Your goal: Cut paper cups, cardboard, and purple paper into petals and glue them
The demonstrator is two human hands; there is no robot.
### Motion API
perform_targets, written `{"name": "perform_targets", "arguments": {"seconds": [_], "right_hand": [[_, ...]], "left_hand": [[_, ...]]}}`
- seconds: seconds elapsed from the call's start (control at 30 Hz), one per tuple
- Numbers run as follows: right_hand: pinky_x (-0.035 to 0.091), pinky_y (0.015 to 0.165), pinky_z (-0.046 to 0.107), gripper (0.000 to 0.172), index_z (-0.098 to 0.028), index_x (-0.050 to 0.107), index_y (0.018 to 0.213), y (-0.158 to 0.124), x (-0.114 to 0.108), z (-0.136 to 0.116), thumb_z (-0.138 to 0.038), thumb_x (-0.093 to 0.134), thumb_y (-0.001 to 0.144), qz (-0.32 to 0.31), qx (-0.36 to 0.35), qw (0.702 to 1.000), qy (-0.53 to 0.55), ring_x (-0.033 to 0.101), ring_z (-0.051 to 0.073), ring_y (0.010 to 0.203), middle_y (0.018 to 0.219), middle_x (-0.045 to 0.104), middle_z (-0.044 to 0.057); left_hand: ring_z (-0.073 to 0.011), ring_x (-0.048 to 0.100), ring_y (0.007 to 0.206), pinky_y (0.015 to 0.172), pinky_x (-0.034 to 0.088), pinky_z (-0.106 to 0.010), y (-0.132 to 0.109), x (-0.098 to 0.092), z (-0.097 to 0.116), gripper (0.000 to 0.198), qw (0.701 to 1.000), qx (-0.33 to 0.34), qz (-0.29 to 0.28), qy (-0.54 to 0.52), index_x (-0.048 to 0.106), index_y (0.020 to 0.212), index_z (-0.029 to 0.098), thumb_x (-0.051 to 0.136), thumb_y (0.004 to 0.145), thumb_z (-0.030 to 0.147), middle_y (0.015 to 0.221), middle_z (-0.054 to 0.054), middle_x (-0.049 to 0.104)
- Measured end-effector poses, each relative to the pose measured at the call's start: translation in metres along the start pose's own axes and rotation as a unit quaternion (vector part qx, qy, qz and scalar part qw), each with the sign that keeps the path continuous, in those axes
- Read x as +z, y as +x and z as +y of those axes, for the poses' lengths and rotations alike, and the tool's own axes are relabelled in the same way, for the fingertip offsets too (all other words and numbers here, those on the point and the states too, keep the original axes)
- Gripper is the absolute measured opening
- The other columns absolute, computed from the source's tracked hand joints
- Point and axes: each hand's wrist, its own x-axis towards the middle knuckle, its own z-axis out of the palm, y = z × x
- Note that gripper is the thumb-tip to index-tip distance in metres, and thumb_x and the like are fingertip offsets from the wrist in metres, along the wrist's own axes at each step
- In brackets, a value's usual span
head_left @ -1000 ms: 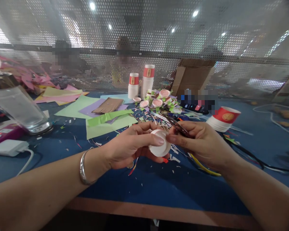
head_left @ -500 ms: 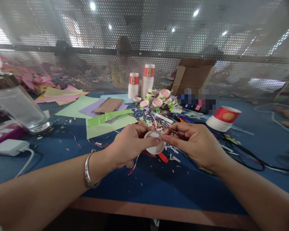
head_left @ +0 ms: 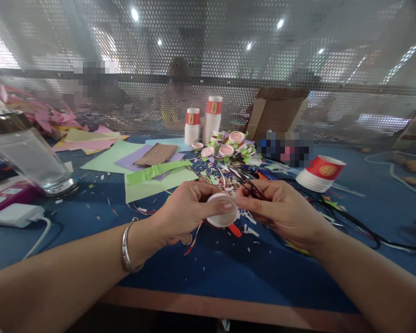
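Note:
My left hand (head_left: 185,210) pinches a small white paper cup base (head_left: 222,213) between thumb and fingers, just above the blue table (head_left: 208,268). A silver bangle sits on that wrist. My right hand (head_left: 280,210) is closed round a pair of dark scissors (head_left: 247,182), whose blades point away over the paper scraps. Its thumb and forefinger touch the cup's right edge. A red paper strip hangs under the cup.
Green and purple paper sheets (head_left: 149,173) lie behind my hands. Paper-cup flowers (head_left: 230,145) and two cup stacks (head_left: 204,120) stand further back. A tipped stack of red cups (head_left: 321,173) lies right, a glass jar (head_left: 27,157) left, black cables right. A perforated screen, people behind it.
Both hands moved slightly away from me with the cup, which has been turned a little. The scissors' blades have lifted and show more clearly now.

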Motion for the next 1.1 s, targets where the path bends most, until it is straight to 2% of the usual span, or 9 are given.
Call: {"name": "perform_targets", "arguments": {"seconds": [0.17,0.27,0.37,0.47,0.57,0.73,0.83,0.93,1.1], "right_hand": [[0.013,0.042,0.022,0.037,-0.017,0.063,0.080,-0.001,-0.003,0.000,-0.046,0.084,0.078,-0.029,0.038,0.998,0.035,0.023,0.003,0.047,0.056,0.040,-0.009],[0.012,0.041,0.022,0.038,-0.017,0.062,0.080,-0.004,-0.001,-0.002,-0.048,0.083,0.079,-0.044,0.039,0.998,0.027,0.023,0.004,0.047,0.058,0.041,-0.009],[0.012,0.040,0.022,0.039,-0.017,0.062,0.078,-0.006,0.000,-0.004,-0.050,0.083,0.079,-0.037,0.026,0.999,0.010,0.022,0.004,0.047,0.058,0.040,-0.009],[0.013,0.040,0.023,0.039,-0.018,0.063,0.080,-0.006,-0.001,-0.004,-0.052,0.082,0.079,-0.007,-0.010,1.000,-0.016,0.023,0.005,0.047,0.059,0.040,-0.008],[0.015,0.041,0.024,0.040,-0.019,0.066,0.085,-0.005,-0.003,-0.001,-0.059,0.072,0.087,0.019,-0.050,0.996,-0.071,0.024,0.007,0.049,0.059,0.038,-0.008],[0.018,0.043,0.026,0.044,-0.019,0.066,0.084,-0.006,-0.003,-0.002,-0.060,0.057,0.097,0.039,-0.114,0.974,-0.191,0.027,0.008,0.049,0.059,0.039,-0.006],[0.020,0.043,0.026,0.042,-0.019,0.063,0.078,-0.007,-0.001,-0.007,-0.057,0.057,0.096,0.060,-0.126,0.957,-0.253,0.029,0.008,0.048,0.057,0.042,-0.006],[0.022,0.043,0.026,0.041,-0.020,0.064,0.079,-0.007,-0.001,-0.008,-0.056,0.057,0.096,0.070,-0.129,0.953,-0.266,0.029,0.009,0.047,0.055,0.040,-0.006],[0.035,0.051,0.025,0.037,-0.020,0.068,0.085,-0.009,-0.002,-0.005,-0.053,0.058,0.097,0.070,-0.155,0.945,-0.278,0.044,0.011,0.057,0.066,0.054,-0.002]], "left_hand": [[-0.0134,0.060,0.069,0.064,0.048,-0.025,-0.001,-0.010,0.000,0.029,0.994,0.050,-0.025,0.095,0.077,0.086,0.014,0.080,0.081,0.042,0.079,-0.006,0.071],[-0.0140,0.061,0.068,0.063,0.048,-0.026,-0.002,-0.014,0.002,0.026,0.986,0.090,-0.059,0.128,0.077,0.086,0.015,0.078,0.084,0.041,0.078,-0.005,0.070],[-0.0135,0.061,0.067,0.060,0.048,-0.024,-0.003,-0.013,0.005,0.025,0.984,0.099,-0.057,0.137,0.077,0.089,0.016,0.077,0.085,0.041,0.078,-0.004,0.069],[-0.0120,0.062,0.068,0.061,0.047,-0.022,-0.003,-0.007,0.007,0.022,0.992,0.089,-0.021,0.092,0.076,0.092,0.016,0.079,0.084,0.036,0.078,-0.002,0.070],[-0.0097,0.062,0.067,0.063,0.048,-0.020,-0.002,-0.002,0.008,0.017,0.997,0.078,0.007,0.004,0.074,0.087,0.015,0.084,0.080,0.028,0.077,-0.001,0.072],[-0.0094,0.065,0.070,0.068,0.051,-0.020,0.001,-0.004,0.008,0.022,0.989,0.081,0.064,-0.105,0.074,0.083,0.014,0.088,0.075,0.028,0.079,-0.001,0.074],[-0.0099,0.065,0.071,0.067,0.051,-0.020,0.001,-0.006,0.006,0.023,0.985,0.096,0.080,-0.116,0.074,0.083,0.015,0.090,0.073,0.029,0.079,-0.001,0.074],[-0.0100,0.065,0.070,0.068,0.050,-0.021,0.000,-0.006,0.005,0.022,0.985,0.114,0.077,-0.100,0.074,0.083,0.016,0.089,0.075,0.030,0.078,0.000,0.074],[-0.0090,0.063,0.067,0.066,0.048,-0.021,-0.001,-0.005,0.005,0.021,0.987,0.134,0.055,-0.067,0.071,0.075,0.016,0.087,0.077,0.030,0.074,0.001,0.073]]}}
